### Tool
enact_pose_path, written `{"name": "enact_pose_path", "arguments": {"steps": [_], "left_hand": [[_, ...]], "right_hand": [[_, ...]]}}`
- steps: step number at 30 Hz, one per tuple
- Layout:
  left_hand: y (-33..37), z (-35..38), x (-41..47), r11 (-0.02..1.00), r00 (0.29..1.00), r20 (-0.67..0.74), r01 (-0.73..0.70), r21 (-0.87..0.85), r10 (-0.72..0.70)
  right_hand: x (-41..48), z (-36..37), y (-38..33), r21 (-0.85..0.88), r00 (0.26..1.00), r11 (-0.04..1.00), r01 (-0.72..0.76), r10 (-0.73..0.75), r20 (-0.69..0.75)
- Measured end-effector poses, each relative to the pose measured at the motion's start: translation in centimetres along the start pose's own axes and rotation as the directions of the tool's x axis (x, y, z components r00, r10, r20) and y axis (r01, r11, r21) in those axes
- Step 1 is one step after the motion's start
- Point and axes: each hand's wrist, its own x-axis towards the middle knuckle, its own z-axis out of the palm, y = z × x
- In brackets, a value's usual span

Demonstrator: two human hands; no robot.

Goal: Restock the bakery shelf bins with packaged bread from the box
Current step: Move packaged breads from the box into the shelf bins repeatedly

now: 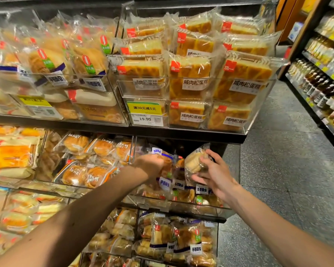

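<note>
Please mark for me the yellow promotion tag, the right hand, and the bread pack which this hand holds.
yellow promotion tag (pixel 144 108): head view, centre of its yellow face.
right hand (pixel 217 175): head view, middle of the hand.
bread pack (pixel 193 161): head view, bread seen through the wrapper.

A pale bread pack (pixel 195 161) and a blue-labelled pack (pixel 167 170) tilt above others in the clear shelf bin (pixel 183 206)

The meat-floss cake packets (pixel 189 81) are showing golden-brown tops marbled pale yellow, with red corner tags — the promo sign (pixel 144 108) is glowing yellow, rimmed green. The bread packets (pixel 46 62) are wearing red-and-green badges and navy bands; the floor (pixel 287 151) is showing speckled grey.
</note>
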Motion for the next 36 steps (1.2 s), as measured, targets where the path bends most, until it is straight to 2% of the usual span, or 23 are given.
{"name": "enact_pose_path", "arguments": {"steps": [3, 8, 10, 11, 12, 13, 14, 15, 16, 17, 18, 19, 20, 22, 23, 26, 28, 30, 31, 32, 34, 35, 36], "left_hand": [[0.2, 1.5, 0.6, 0.998, 0.999, 0.054, 0.003, 0.065, -0.007], [-0.4, 4.8, 1.6, 0.985, 0.991, -0.099, -0.077, 0.155, 0.094], [-0.7, 4.8, 2.1, 0.980, 0.992, -0.081, -0.085, 0.178, 0.100], [-0.9, 4.4, 2.2, 0.987, 0.995, -0.051, -0.078, 0.139, 0.086], [-1.1, 3.8, 2.2, 0.997, 0.996, -0.042, -0.075, 0.006, 0.075], [-1.4, 2.9, 1.9, 0.971, 0.993, -0.094, -0.087, -0.221, 0.067], [-1.6, 2.0, 1.4, 0.857, 0.983, -0.179, -0.131, -0.499, 0.047], [-1.6, 1.2, 0.7, 0.628, 0.973, -0.231, -0.180, -0.757, 0.000], [-1.5, 0.3, 0.1, 0.318, 0.978, -0.202, -0.174, -0.932, -0.055], [-1.3, -0.4, -0.5, 0.064, 0.994, -0.097, -0.094, -0.994, -0.052], [-1.3, -0.5, -0.9, -0.069, 1.000, -0.018, -0.018, -0.997, -0.001], [-1.1, -0.5, -1.0, -0.085, 0.998, 0.014, 0.019, -0.996, 0.057], [-0.8, -0.2, -1.0, -0.031, 0.996, 0.008, 0.010, -0.999, 0.093], [-0.4, 0.5, -0.8, 0.056, 0.994, -0.029, -0.035, -0.998, 0.108], [-0.2, 0.7, -0.7, 0.047, 0.995, -0.008, -0.013, -0.999, 0.097], [0.5, 1.0, -0.6, 0.088, 0.982, 0.022, 0.005, -0.996, 0.190], [1.2, 1.2, -0.3, 0.040, 0.986, -0.027, -0.034, -0.999, 0.167], [2.1, 1.0, -0.3, -0.070, 0.995, -0.099, -0.098, -0.993, 0.019], [2.6, 1.0, -0.1, -0.134, 0.989, -0.135, -0.142, -0.981, -0.064], [3.0, 1.0, 0.2, -0.194, 0.979, -0.155, -0.178, -0.965, -0.130], [3.8, 1.1, 1.1, -0.295, 0.969, -0.154, -0.207, -0.933, -0.193], [4.1, 1.1, 1.5, -0.334, 0.969, -0.140, -0.203, -0.920, -0.204], [4.5, 1.2, 2.0, -0.351, 0.969, -0.115, -0.188, -0.917, -0.219]], "right_hand": [[-0.2, -0.1, -0.5, 0.008, 1.000, 1.000, 0.006, -0.006, 0.026], [-0.6, -0.4, -0.7, 0.052, 0.998, 0.997, -0.059, 0.056, 0.041], [-0.8, -0.5, -0.7, -0.007, 0.997, 0.998, -0.061, 0.061, 0.050], [-1.1, -0.6, -0.8, -0.093, 0.997, 0.995, -0.033, 0.039, 0.061], [-1.3, -0.6, -0.7, -0.233, 0.997, 0.972, 0.027, -0.010, 0.075], [-1.6, -0.6, -0.6, -0.408, 0.991, 0.905, 0.121, -0.089, 0.095], [-1.9, -0.5, -0.5, -0.580, 0.972, 0.780, 0.236, -0.191, 0.140], [-2.3, -0.5, -0.4, -0.701, 0.934, 0.620, 0.352, -0.280, 0.222], [-2.5, -0.5, -0.2, -0.759, 0.889, 0.474, 0.446, -0.333, 0.315], [-2.7, -0.5, 0.0, -0.769, 0.852, 0.382, 0.512, -0.343, 0.396], [-2.8, -0.6, 0.2, -0.757, 0.828, 0.346, 0.554, -0.322, 0.459], [-2.9, -0.8, 0.4, -0.737, 0.807, 0.332, 0.588, -0.296, 0.510], [-2.9, -1.0, 0.5, -0.722, 0.788, 0.318, 0.615, -0.278, 0.549], [-2.7, -1.5, 0.5, -0.693, 0.748, 0.282, 0.664, -0.278, 0.603], [-2.7, -1.7, 0.4, -0.679, 0.735, 0.280, 0.678, -0.276, 0.620], [-2.9, -2.3, 0.3, -0.681, 0.737, 0.283, 0.676, -0.264, 0.622], [-3.0, -2.6, 0.4, -0.731, 0.758, 0.225, 0.644, -0.319, 0.570], [-3.0, -2.8, 0.6, -0.830, 0.782, 0.156, 0.536, -0.461, 0.419], [-2.9, -2.9, 0.8, -0.872, 0.803, 0.194, 0.449, -0.516, 0.298], [-2.6, -2.8, 0.9, -0.885, 0.841, 0.299, 0.356, -0.516, 0.163], [-2.0, -1.9, 0.8, -0.798, 0.941, 0.574, 0.182, -0.337, -0.028], [-1.4, -1.4, 0.9, -0.752, 0.972, 0.649, 0.115, -0.231, -0.050], [-0.9, -0.9, 1.0, -0.735, 0.985, 0.674, 0.075, -0.165, -0.051]]}}
